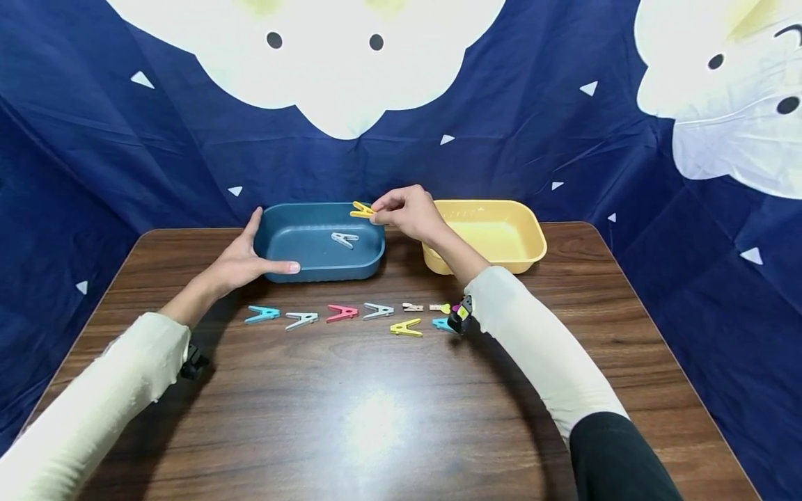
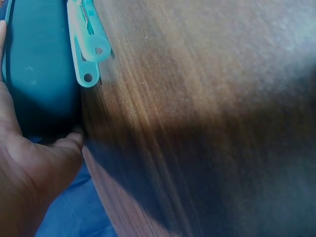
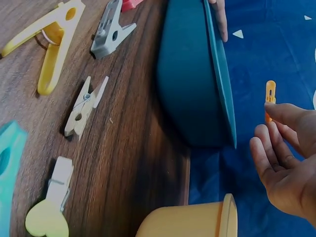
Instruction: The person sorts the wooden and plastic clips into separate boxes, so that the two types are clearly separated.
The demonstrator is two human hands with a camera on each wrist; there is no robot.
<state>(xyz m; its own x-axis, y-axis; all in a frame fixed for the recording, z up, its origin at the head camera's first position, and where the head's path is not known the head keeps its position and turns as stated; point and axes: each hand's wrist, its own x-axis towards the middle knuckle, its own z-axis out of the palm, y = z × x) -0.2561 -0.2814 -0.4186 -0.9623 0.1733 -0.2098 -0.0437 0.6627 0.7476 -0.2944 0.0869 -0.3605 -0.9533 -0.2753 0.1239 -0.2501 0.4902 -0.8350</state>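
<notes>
My right hand (image 1: 409, 211) pinches a yellow clothespin (image 1: 361, 210) between thumb and fingers, over the right rear part of the blue bin (image 1: 313, 273). In the right wrist view the same clothespin (image 3: 270, 91) sticks up past the fingertips. My left hand (image 1: 246, 259) rests on the bin's left end, its fingers straight along the side and its thumb on the front rim. Inside the bin lies one whitish clothespin (image 1: 344, 240).
The yellow bin (image 1: 535, 240) stands right of the blue one. A row of clothespins lies in front, including a turquoise one (image 1: 262, 314), a red one (image 1: 342, 313), a yellow one (image 1: 406, 328) and a small wooden one (image 1: 413, 307). A blue curtain (image 1: 401, 163) hangs behind the table.
</notes>
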